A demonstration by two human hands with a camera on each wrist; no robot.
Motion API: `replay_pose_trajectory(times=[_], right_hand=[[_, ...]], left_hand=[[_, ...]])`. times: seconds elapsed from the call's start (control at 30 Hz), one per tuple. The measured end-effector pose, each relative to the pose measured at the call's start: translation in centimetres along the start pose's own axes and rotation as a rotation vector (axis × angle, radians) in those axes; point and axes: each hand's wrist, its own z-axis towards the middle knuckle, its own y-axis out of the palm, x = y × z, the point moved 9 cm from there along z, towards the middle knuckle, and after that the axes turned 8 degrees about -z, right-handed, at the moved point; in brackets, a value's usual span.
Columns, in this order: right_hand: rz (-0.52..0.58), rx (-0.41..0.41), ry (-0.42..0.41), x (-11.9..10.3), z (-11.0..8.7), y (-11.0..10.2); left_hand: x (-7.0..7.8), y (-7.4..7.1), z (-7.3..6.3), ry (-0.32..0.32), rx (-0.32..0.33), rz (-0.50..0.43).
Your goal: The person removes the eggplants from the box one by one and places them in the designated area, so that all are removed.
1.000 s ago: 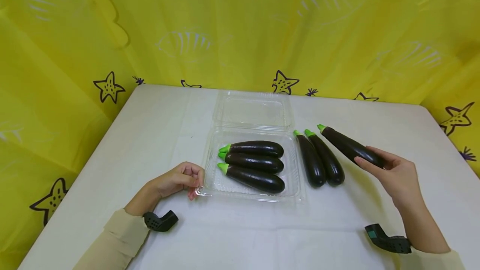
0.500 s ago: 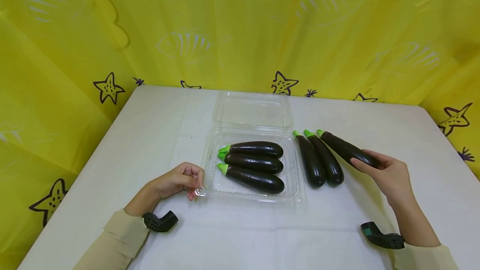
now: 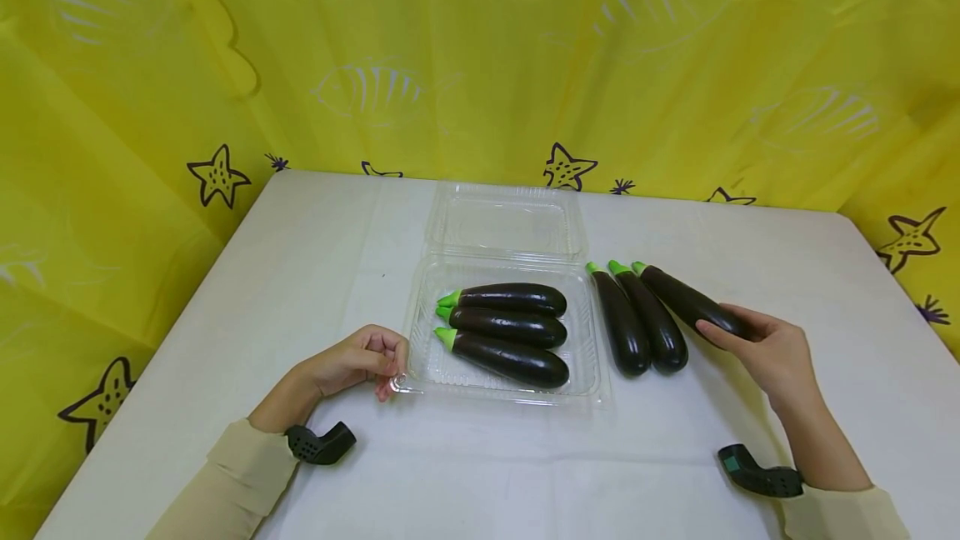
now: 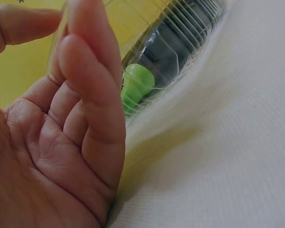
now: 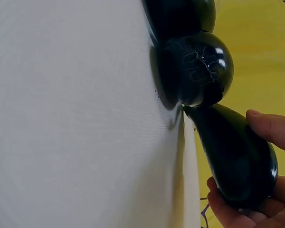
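My right hand (image 3: 776,357) grips the thick end of an eggplant (image 3: 686,298), thumb on the near side. In the right wrist view the held eggplant (image 5: 240,156) tilts up off the table at its thick end. Its green tip is beside two more eggplants (image 3: 621,319) lying side by side. My left hand (image 3: 358,363) pinches the front left corner of a clear plastic clamshell container (image 3: 502,395). Inside it lie three eggplants (image 3: 510,327), green ends to the left. The left wrist view shows a green stem (image 4: 138,80) through the container wall.
The container's clear lid (image 3: 506,223) lies folded back toward the far edge of the white table (image 3: 480,473). A yellow patterned cloth (image 3: 480,57) hangs behind and along the sides. Each wrist wears a black camera (image 3: 322,443).
My right hand has moved left and slightly down with the eggplant, bringing it closer to the two lying eggplants. The left hand and the container have stayed still.
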Motion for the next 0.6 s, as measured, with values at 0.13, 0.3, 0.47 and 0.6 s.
replay_pose_trajectory(times=[0.13, 0.3, 0.47, 0.6], right_hand=[[-0.022, -0.012, -0.011, 0.0, 0.0, 0.4], [-0.05, -0.031, -0.026, -0.2, -0.1, 0.8], [-0.077, -0.055, -0.023, -0.3, -0.2, 1.2], [-0.084, -0.073, -0.019, -0.2, -0.3, 1.4]], left_hand=[[0.0, 0.0, 0.0, 0.003, -0.004, 0.006], [-0.1, -0.1, 0.0, -0.004, 0.002, 0.018], [-0.2, -0.1, 0.0, -0.007, 0.01, 0.022], [0.0, 0.0, 0.0, 0.012, -0.004, 0.018]])
